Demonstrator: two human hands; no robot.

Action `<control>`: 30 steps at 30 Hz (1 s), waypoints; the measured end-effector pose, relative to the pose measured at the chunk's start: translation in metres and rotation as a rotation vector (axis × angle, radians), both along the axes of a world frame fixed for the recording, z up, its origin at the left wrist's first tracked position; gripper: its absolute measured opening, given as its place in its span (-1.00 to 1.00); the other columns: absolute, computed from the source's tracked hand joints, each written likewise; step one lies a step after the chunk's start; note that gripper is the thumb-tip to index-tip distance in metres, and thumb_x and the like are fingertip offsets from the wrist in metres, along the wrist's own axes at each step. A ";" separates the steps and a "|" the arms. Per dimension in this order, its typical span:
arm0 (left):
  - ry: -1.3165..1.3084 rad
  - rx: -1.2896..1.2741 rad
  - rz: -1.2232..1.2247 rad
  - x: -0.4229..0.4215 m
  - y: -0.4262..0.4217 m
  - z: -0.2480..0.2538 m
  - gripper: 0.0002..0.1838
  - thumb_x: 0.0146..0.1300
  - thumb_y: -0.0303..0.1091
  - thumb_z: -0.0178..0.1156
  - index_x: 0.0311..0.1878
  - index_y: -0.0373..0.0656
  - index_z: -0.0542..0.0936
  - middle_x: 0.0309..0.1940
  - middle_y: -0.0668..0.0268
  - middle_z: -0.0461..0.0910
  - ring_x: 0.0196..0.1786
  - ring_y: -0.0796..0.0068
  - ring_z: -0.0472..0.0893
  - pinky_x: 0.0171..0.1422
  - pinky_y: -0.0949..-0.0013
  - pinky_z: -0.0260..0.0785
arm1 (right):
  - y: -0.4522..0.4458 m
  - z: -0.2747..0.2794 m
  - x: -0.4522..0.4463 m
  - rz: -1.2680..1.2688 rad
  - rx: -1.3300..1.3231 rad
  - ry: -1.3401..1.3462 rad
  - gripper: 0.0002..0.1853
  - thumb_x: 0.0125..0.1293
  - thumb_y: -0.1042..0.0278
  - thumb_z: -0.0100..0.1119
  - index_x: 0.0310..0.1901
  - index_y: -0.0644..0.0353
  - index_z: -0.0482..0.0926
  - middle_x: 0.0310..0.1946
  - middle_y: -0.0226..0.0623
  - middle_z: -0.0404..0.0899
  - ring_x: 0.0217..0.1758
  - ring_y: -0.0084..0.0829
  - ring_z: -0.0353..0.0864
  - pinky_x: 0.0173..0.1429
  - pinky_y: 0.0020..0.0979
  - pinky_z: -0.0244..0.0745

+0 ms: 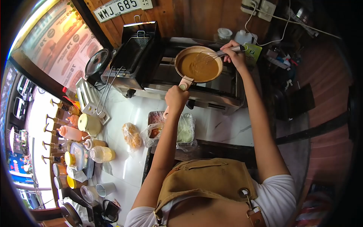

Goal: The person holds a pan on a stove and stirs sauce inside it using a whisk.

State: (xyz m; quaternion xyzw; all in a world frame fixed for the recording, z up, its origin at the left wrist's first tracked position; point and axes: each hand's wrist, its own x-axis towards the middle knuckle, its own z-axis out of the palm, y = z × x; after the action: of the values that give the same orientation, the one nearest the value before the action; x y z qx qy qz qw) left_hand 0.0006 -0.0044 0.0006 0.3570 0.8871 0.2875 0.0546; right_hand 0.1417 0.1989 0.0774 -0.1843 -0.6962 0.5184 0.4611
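My left hand (pixel 177 99) is wrapped round the pale handle of a frying pan (pixel 219 75), which is over the griddle stove (pixel 160 81). Smooth brown sauce (pixel 191 68) fills much of the pan. In my right hand (pixel 235 56) is a wire whisk (pixel 216 55), its grip held between closed fingers and its wires dipping into the sauce near the pan's right side. Whether the pan rests on the stove or is lifted a little, I cannot tell.
A dark grill tray (pixel 133 53) and glass lid (pixel 96 62) stand left of the pan. Nearer me are a bagged bun (pixel 131 135) and a plastic-lined tray (pixel 186 128). Sauce bottles (pixel 72 133) and jars line the left counter. A white cable (pixel 281 17) hangs at the back right.
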 end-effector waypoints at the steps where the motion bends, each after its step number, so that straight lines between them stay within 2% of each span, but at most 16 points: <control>1: -0.001 -0.002 0.006 0.000 -0.001 0.000 -0.76 -0.23 -0.33 0.06 -0.54 -0.33 0.54 -0.51 -0.04 0.54 -0.36 -0.01 0.54 -0.22 0.12 0.38 | 0.001 0.000 0.000 -0.052 0.041 -0.046 -0.89 0.00 0.45 0.08 -0.57 0.25 0.41 -0.65 -0.27 0.50 -0.79 -0.58 0.41 -0.77 -0.63 0.17; 4: -0.005 0.002 0.012 -0.002 0.001 -0.002 -0.77 -0.23 -0.33 0.07 -0.53 -0.32 0.55 -0.51 -0.03 0.54 -0.36 0.00 0.54 -0.23 0.13 0.38 | -0.004 0.014 0.008 0.084 -0.024 -0.138 -0.89 0.01 0.43 0.08 -0.56 0.25 0.41 -0.63 -0.28 0.50 -0.79 -0.58 0.40 -0.75 -0.62 0.19; 7: 0.005 0.010 0.003 -0.001 0.003 -0.006 -0.76 -0.23 -0.32 0.08 -0.53 -0.31 0.55 -0.51 -0.02 0.54 -0.36 0.00 0.54 -0.23 0.14 0.38 | -0.013 0.001 -0.007 0.145 -0.108 -0.073 -0.88 0.02 0.42 0.08 -0.57 0.25 0.41 -0.64 -0.28 0.51 -0.79 -0.58 0.38 -0.75 -0.62 0.19; 9: -0.007 -0.005 0.013 -0.001 0.002 -0.004 -0.76 -0.22 -0.32 0.08 -0.53 -0.32 0.55 -0.51 -0.03 0.54 -0.36 0.00 0.54 -0.23 0.13 0.38 | -0.013 -0.008 -0.012 0.127 -0.096 0.007 -0.89 0.03 0.44 0.07 -0.56 0.24 0.41 -0.68 -0.32 0.48 -0.80 -0.61 0.35 -0.75 -0.63 0.18; 11: -0.009 -0.004 0.001 -0.001 0.000 -0.001 -0.76 -0.23 -0.32 0.08 -0.53 -0.32 0.55 -0.51 -0.03 0.54 -0.37 0.00 0.54 -0.24 0.13 0.38 | -0.001 -0.019 -0.010 -0.012 0.032 -0.036 -0.93 0.05 0.49 0.02 -0.49 0.29 0.43 -0.54 -0.24 0.51 -0.77 -0.63 0.36 -0.76 -0.64 0.17; 12: -0.013 -0.005 -0.014 -0.002 -0.001 0.000 -0.76 -0.23 -0.32 0.08 -0.54 -0.32 0.55 -0.51 -0.03 0.54 -0.37 0.00 0.55 -0.24 0.13 0.38 | -0.004 -0.016 -0.008 -0.052 0.059 -0.005 -0.95 0.04 0.51 0.01 -0.49 0.28 0.43 -0.56 -0.25 0.51 -0.78 -0.64 0.34 -0.76 -0.65 0.16; 15: 0.010 0.019 0.001 -0.002 0.001 -0.004 -0.76 -0.24 -0.33 0.07 -0.54 -0.32 0.55 -0.51 -0.04 0.53 -0.37 0.00 0.54 -0.24 0.13 0.38 | -0.008 -0.002 0.003 0.110 0.013 -0.110 -0.94 0.04 0.49 0.03 -0.50 0.29 0.43 -0.58 -0.25 0.51 -0.80 -0.63 0.34 -0.76 -0.65 0.16; 17: 0.003 0.026 0.001 -0.002 0.001 -0.007 -0.77 -0.24 -0.33 0.07 -0.54 -0.32 0.55 -0.51 -0.04 0.54 -0.36 -0.01 0.54 -0.23 0.13 0.38 | -0.024 0.002 -0.004 0.134 -0.049 -0.084 -0.94 0.00 0.51 0.08 -0.55 0.25 0.43 -0.68 -0.33 0.46 -0.78 -0.64 0.39 -0.74 -0.64 0.21; 18: 0.003 0.038 0.010 -0.001 0.002 -0.006 -0.77 -0.24 -0.33 0.07 -0.54 -0.32 0.54 -0.51 -0.03 0.54 -0.36 -0.01 0.54 -0.23 0.13 0.37 | -0.025 -0.004 -0.011 0.176 -0.038 -0.031 -0.95 0.02 0.51 0.08 -0.52 0.26 0.44 -0.64 -0.32 0.48 -0.76 -0.63 0.40 -0.71 -0.64 0.23; 22: -0.018 -0.003 0.003 -0.002 -0.001 0.000 -0.76 -0.24 -0.33 0.07 -0.54 -0.32 0.55 -0.51 -0.04 0.53 -0.36 -0.01 0.54 -0.23 0.13 0.37 | -0.022 -0.019 -0.021 0.046 0.084 0.041 -0.96 0.03 0.53 0.06 -0.51 0.26 0.42 -0.63 -0.32 0.48 -0.74 -0.63 0.41 -0.70 -0.65 0.23; 24: -0.009 0.018 -0.019 -0.002 0.000 -0.002 -0.76 -0.25 -0.34 0.07 -0.53 -0.33 0.55 -0.52 -0.04 0.53 -0.36 -0.01 0.54 -0.23 0.13 0.38 | -0.022 -0.018 -0.019 -0.053 0.101 -0.061 -0.96 0.03 0.54 0.05 -0.52 0.27 0.42 -0.62 -0.32 0.48 -0.74 -0.62 0.42 -0.70 -0.64 0.23; 25: -0.011 0.018 -0.017 -0.003 0.000 -0.002 -0.76 -0.25 -0.34 0.07 -0.53 -0.33 0.55 -0.52 -0.04 0.53 -0.36 -0.01 0.54 -0.23 0.13 0.38 | -0.026 -0.016 -0.020 -0.050 0.101 -0.062 -0.96 0.03 0.54 0.05 -0.52 0.27 0.42 -0.62 -0.32 0.48 -0.74 -0.62 0.42 -0.70 -0.64 0.23; 27: -0.022 0.006 0.009 -0.002 0.002 -0.003 -0.76 -0.25 -0.34 0.07 -0.53 -0.33 0.55 -0.51 -0.04 0.54 -0.36 0.00 0.54 -0.23 0.14 0.38 | -0.033 -0.011 -0.018 0.134 -0.019 -0.045 -0.93 0.03 0.52 0.05 -0.54 0.26 0.40 -0.64 -0.33 0.46 -0.74 -0.62 0.42 -0.71 -0.64 0.22; 30: -0.029 0.004 -0.001 -0.002 0.001 -0.003 -0.76 -0.24 -0.34 0.07 -0.54 -0.33 0.55 -0.50 -0.03 0.54 -0.36 0.00 0.54 -0.24 0.14 0.38 | -0.021 -0.014 -0.020 0.078 -0.068 0.010 -0.92 0.03 0.51 0.06 -0.54 0.26 0.40 -0.64 -0.33 0.47 -0.74 -0.62 0.42 -0.71 -0.65 0.22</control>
State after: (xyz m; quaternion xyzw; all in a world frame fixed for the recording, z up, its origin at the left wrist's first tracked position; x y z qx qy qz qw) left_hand -0.0017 -0.0029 -0.0023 0.3532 0.8855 0.2942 0.0671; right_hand 0.1212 0.1779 0.0639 -0.1698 -0.6824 0.5603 0.4376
